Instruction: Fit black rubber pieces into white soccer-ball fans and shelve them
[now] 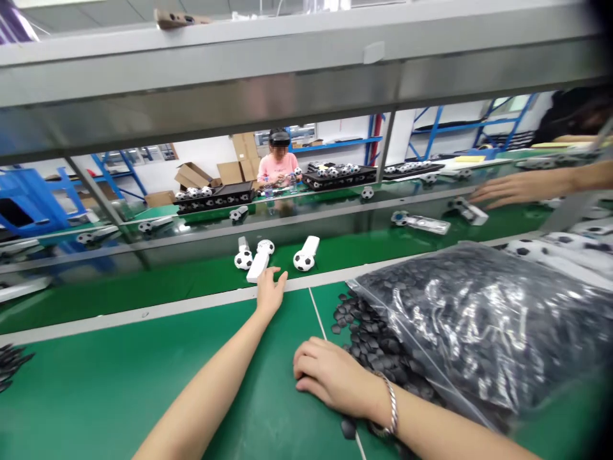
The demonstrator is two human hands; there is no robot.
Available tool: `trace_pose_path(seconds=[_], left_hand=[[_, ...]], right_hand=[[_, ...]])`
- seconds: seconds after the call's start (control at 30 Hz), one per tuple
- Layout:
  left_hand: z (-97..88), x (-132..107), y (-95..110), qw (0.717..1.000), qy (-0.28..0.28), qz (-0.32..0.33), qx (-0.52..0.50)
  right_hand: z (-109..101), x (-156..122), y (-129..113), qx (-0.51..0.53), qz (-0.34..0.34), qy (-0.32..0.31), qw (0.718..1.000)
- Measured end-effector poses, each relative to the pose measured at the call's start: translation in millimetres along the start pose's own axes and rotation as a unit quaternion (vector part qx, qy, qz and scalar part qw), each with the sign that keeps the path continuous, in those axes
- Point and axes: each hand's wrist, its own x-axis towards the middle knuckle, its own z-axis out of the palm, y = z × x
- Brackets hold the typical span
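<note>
Lying beyond the left hand (269, 291) on the green conveyor belt (143, 287) are three white handles with football heads: one white toy (259, 263) is touching the outstretched fingertips, a second (243, 255) is sitting just to its left, and a third (305, 253) is resting off to the right, apart from the hand. A grey overhead shelf (287, 70) is blocking much of the view above them. Just right of the right hand (330, 377), a clear plastic bag (479, 319) is lying open, packed with small dark pieces (364, 332) that are spilling out against the knuckles. The left hand is reaching forward, open, fingers spread; the right hand is resting loosely curled on the green table (119, 383), gripping nothing that shows. Far right, a co-worker's hand (512, 188) is pressing flat on the belt.
</note>
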Motion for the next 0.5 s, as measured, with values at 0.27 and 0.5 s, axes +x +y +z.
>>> trace_pose_path(seconds=[0.27,0.5], left_hand=[[-19.7,-58,14,0.986,-0.124,0.111,-0.013],[-22.8,-82,11,0.974,-0.167,0.137,0.063]], right_hand=[[12,6,9,-0.124,-0.047,0.006,0.991],[14,11,12,-0.170,-0.077,0.015,0.982]])
